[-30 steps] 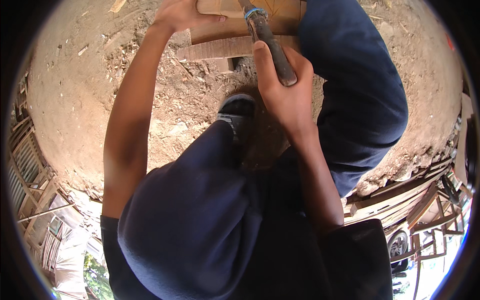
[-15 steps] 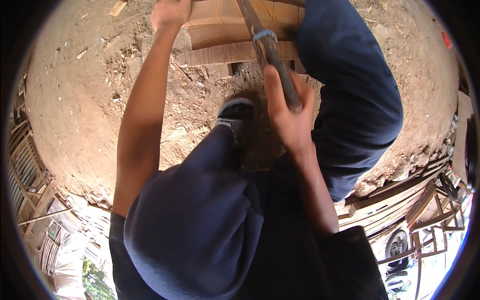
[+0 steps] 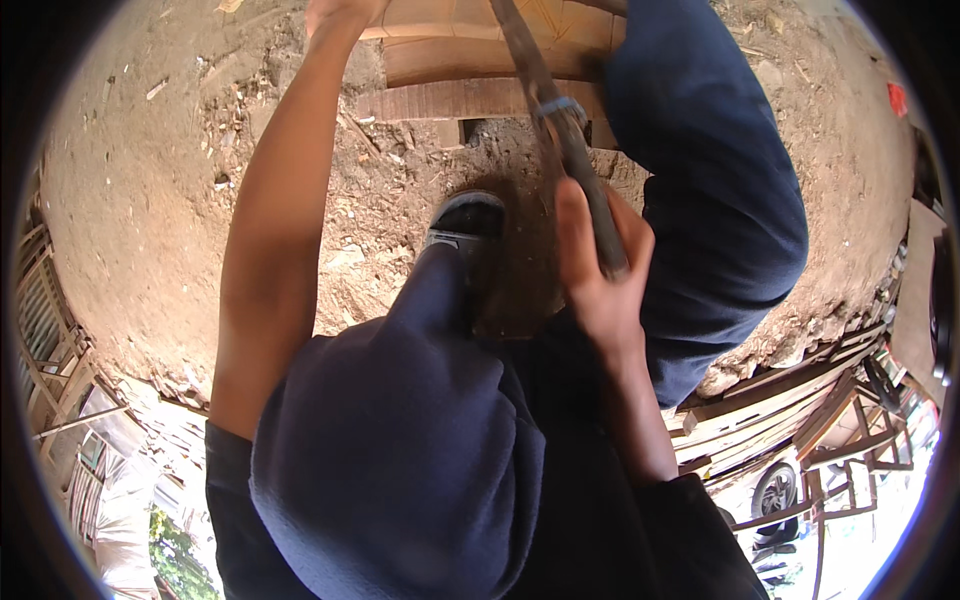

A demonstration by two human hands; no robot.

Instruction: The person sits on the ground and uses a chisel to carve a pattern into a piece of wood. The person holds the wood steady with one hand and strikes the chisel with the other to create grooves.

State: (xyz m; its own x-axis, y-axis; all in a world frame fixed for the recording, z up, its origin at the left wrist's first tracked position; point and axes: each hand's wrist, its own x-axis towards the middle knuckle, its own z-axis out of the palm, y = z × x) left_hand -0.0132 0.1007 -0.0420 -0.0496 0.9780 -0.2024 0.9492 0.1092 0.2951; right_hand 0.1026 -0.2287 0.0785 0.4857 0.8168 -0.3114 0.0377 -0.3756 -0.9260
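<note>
A long dark tool (image 3: 530, 62) with a blue band round it slants across the carved wooden boards (image 3: 440, 58) at the top of the view. My right hand (image 3: 605, 260) is closed round its lower end, between my legs and below the boards. My left hand (image 3: 335, 14) is at the upper left end of the boards, mostly cut off by the frame's edge, so its fingers are hidden. The tool's far end runs out of the top of the view.
My sandalled foot (image 3: 465, 215) rests on dirt ground (image 3: 150, 200) strewn with wood chips, and my bent right leg (image 3: 720, 200) is beside the boards. Stacked planks (image 3: 760, 415), wooden frames (image 3: 865, 440) and a wheel (image 3: 775, 490) lie at the lower right, more slats (image 3: 50, 300) at the left.
My right hand has drawn the tool back toward my body and slightly rightward. My left hand has moved up and is now mostly beyond the top edge.
</note>
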